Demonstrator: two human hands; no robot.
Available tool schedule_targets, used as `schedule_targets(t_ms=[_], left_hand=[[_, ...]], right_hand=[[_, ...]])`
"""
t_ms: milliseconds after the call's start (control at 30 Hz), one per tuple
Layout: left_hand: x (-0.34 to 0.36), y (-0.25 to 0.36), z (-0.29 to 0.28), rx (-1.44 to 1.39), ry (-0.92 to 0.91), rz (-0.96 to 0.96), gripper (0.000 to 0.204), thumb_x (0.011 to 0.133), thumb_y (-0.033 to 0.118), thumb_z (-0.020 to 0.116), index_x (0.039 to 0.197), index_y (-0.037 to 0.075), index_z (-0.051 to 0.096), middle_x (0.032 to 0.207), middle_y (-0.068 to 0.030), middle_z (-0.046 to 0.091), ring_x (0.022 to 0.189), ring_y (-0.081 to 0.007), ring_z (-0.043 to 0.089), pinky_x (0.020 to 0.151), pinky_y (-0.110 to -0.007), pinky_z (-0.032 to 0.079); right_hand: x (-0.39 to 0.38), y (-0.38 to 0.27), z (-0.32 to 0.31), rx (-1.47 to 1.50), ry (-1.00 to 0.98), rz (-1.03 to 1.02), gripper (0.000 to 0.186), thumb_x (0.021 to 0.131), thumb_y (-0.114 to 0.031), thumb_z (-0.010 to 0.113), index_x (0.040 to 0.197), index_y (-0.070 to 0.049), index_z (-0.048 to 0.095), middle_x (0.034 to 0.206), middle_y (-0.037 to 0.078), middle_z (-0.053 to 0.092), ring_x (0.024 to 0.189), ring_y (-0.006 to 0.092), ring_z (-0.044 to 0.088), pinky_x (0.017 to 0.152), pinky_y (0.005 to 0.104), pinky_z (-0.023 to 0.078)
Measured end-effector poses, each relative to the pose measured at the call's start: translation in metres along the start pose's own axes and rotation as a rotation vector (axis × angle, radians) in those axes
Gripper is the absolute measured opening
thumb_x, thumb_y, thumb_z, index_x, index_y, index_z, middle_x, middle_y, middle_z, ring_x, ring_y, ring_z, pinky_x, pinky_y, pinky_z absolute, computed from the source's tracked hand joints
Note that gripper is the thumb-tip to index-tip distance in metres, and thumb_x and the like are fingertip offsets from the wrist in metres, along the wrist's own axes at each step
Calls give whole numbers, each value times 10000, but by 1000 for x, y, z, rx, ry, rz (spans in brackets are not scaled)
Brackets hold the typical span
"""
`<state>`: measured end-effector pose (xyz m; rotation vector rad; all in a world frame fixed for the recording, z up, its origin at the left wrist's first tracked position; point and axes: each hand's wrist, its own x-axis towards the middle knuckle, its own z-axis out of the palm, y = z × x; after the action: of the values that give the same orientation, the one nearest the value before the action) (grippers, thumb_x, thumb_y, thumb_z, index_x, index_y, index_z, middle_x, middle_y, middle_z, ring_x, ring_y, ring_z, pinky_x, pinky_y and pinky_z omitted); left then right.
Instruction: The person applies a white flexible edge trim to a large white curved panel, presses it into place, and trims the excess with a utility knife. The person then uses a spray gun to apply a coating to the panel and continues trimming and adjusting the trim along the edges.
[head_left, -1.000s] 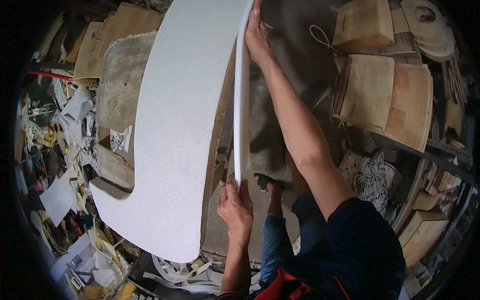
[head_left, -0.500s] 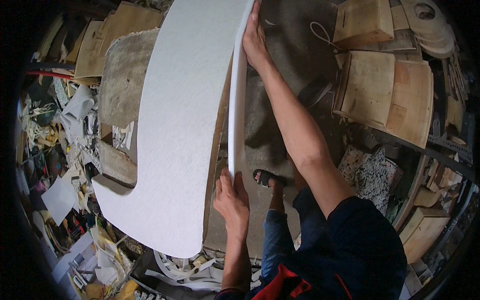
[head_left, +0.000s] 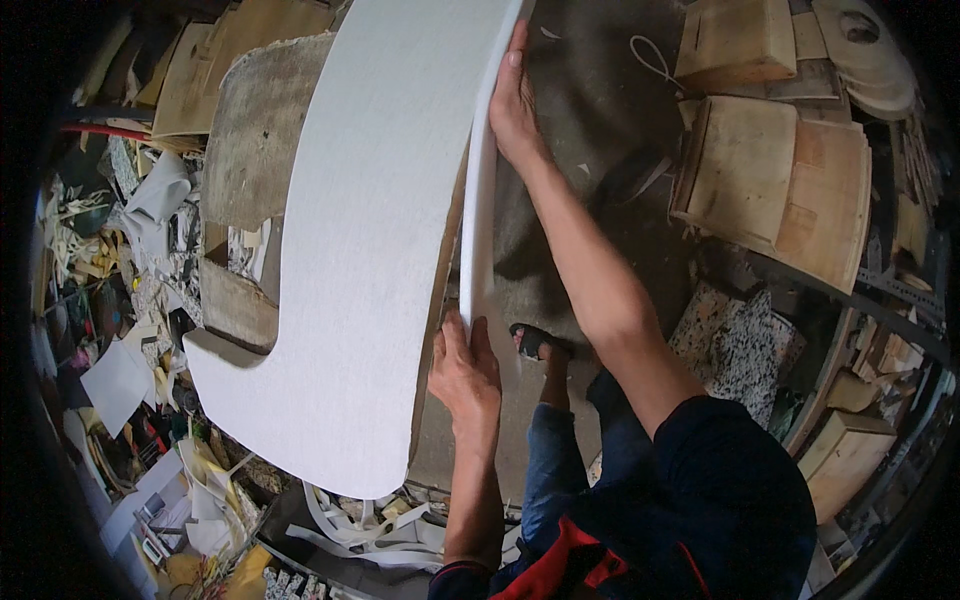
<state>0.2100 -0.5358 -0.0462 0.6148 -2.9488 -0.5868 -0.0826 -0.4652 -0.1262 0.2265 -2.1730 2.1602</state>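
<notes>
A large J-shaped panel [head_left: 350, 260] with a white top surface and a brown edge stretches away from me, its far end beyond the view. Along its right edge runs a white, padded-looking strip or sheet [head_left: 482, 190], seen nearly edge-on. My left hand [head_left: 464, 370] is closed on the near end of this white piece, beside the panel's edge. Farther up, my right hand [head_left: 514, 115] grips the same piece from its right side, thumb and fingers pointing away from me. A narrow gap shows between piece and panel near my left hand.
Under the panel at left is a worn wooden form [head_left: 255, 140]. Foam and sheet scraps [head_left: 165, 200] heap up at far left. Wooden boxes [head_left: 745, 175] stand at right beside a speckled foam block [head_left: 735, 340]. White offcut strips [head_left: 370, 545] lie near me.
My left hand has shifted slightly away from me along the panel's edge. My right hand sits slightly lower in view. Both still hold the white piece.
</notes>
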Motion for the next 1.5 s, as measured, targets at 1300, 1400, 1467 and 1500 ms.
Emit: schedule_targets(t_ms=[1300, 1400, 1467, 1500], left_hand=[[-188, -100, -43, -138, -323, -246, 225, 978, 196, 625, 1151, 74, 549, 814, -240, 689, 741, -454, 692, 622, -525, 538], [-186, -107, -42, -104, -327, -233, 224, 976, 186, 628, 1155, 72, 555, 829, -246, 688, 746, -451, 692, 629, -518, 539], [-185, -111, -44, -82, -309, -209, 227, 975, 180, 628, 1160, 69, 559, 842, -249, 689, 754, -447, 693, 636, -510, 542], [-185, -113, -45, -93, -295, -198, 226, 976, 178, 628, 1161, 67, 560, 843, -249, 689, 751, -444, 694, 637, -507, 543]], right_hand=[[-168, -24, 56, 20, -16, 34, 784, 1020, -618, 81, 1617, -119, -17, 1678, 173, 6, 1551, 343, 19, 1270, 435, 104], [-170, -24, 57, 14, -16, 38, 784, 1021, -620, 78, 1618, -119, -15, 1679, 169, 7, 1551, 340, 20, 1270, 432, 101], [-173, -25, 59, 8, -15, 39, 784, 1021, -620, 77, 1618, -119, -14, 1680, 166, 7, 1551, 337, 20, 1270, 430, 98], [-175, -25, 60, 6, -15, 41, 785, 1021, -621, 76, 1618, -119, -14, 1680, 165, 8, 1552, 336, 20, 1270, 429, 97]])
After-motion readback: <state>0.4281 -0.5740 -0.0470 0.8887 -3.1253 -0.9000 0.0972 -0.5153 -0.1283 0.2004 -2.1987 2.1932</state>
